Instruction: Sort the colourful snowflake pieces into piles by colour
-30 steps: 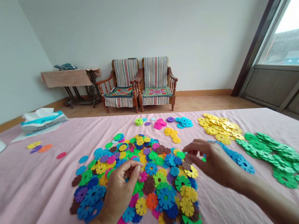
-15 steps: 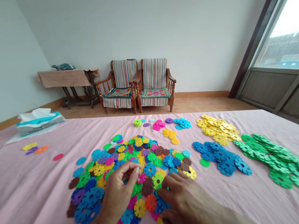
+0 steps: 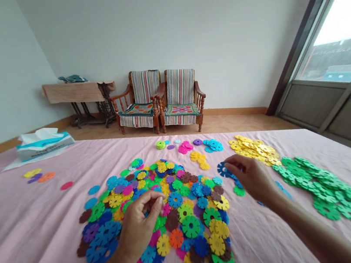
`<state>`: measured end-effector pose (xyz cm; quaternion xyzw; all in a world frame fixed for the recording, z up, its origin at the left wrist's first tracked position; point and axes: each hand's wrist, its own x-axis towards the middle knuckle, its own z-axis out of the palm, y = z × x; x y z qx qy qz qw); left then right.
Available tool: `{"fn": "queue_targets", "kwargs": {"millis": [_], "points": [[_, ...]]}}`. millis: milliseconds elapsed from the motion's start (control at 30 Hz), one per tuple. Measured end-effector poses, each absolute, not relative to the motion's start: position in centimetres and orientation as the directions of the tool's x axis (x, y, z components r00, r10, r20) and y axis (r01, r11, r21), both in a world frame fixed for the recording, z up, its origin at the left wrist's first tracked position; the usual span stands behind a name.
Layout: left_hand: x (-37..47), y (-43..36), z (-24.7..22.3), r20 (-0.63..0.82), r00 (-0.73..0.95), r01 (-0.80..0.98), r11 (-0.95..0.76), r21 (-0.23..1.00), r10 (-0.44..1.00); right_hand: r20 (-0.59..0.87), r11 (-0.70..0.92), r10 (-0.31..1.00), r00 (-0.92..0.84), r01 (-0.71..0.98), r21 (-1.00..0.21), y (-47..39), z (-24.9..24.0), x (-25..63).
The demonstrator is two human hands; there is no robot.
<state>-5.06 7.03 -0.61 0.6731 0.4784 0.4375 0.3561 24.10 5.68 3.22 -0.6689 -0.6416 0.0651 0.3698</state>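
- Dark blue disc (image 3: pixel 223 169): pinched in the right hand (image 3: pixel 251 177), at the left end of the blue discs (image 3: pixel 283 190), which that hand partly hides.
- Right fingers: clamped on the disc's edge — a light grip seems enough for so thin a piece, and holding it flat and low should avoid scattering others.
- Left hand (image 3: pixel 141 222): above the mixed pile (image 3: pixel 175 200), thumb and forefinger nearly meeting; I cannot tell if they hold anything. Its wrist is best raised, so loose pieces aren't dragged.
- Close by: 1 small green disc (image 3: pixel 239 191), the yellow discs (image 3: pixel 254 150) and the green discs (image 3: pixel 322 184) — the right forearm should clear these.
- Beyond, on the pink cloth (image 3: pixel 30 241): a tissue box (image 3: pixel 45 144). Behind: 2 armchairs (image 3: pixel 178 96).
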Motion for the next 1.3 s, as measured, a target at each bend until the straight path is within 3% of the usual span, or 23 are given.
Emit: {"fn": "queue_targets", "kwargs": {"millis": [233,500,667,767,867,1033,1167,1300], "points": [[-5.1,7.2,-0.9,0.268,0.164,0.322,-0.308,0.895,0.950,0.324,-0.135,0.896,0.304,0.881,-0.453,8.1,-0.6,32.1],[-5.2,7.1,-1.0,0.280,0.179,0.338,-0.326,0.883,0.943,0.435,-0.183,0.818,0.377,0.887,-0.425,7.9,0.3,32.2],[-5.3,6.6,-0.8,0.407,0.195,0.457,-0.449,0.768,0.893,0.478,-0.081,0.802,0.359,0.858,-0.508,7.0,2.2,29.2],[-5.5,6.3,-0.5,0.484,0.218,0.511,-0.522,0.683,0.848,0.415,0.068,0.887,0.202,0.832,-0.550,5.9,3.2,25.9],[-5.7,6.4,-0.4,0.539,0.247,0.523,-0.579,0.626,0.805,0.284,0.254,0.954,-0.097,0.766,-0.591,4.2,3.7,22.5],[-6.3,7.0,-0.5,0.583,0.251,0.542,-0.611,0.577,0.773,0.127,0.434,0.886,-0.446,0.699,-0.569,1.0,4.2,18.0],[-6.4,7.2,-0.5,0.567,0.220,0.544,-0.582,0.604,0.794,-0.024,0.492,0.813,-0.581,0.709,-0.505,-0.3,4.7,16.0],[-6.1,7.1,-0.4,0.550,0.238,0.529,-0.582,0.618,0.801,-0.068,0.474,0.829,-0.555,0.763,-0.439,0.6,3.9,15.6]]}}
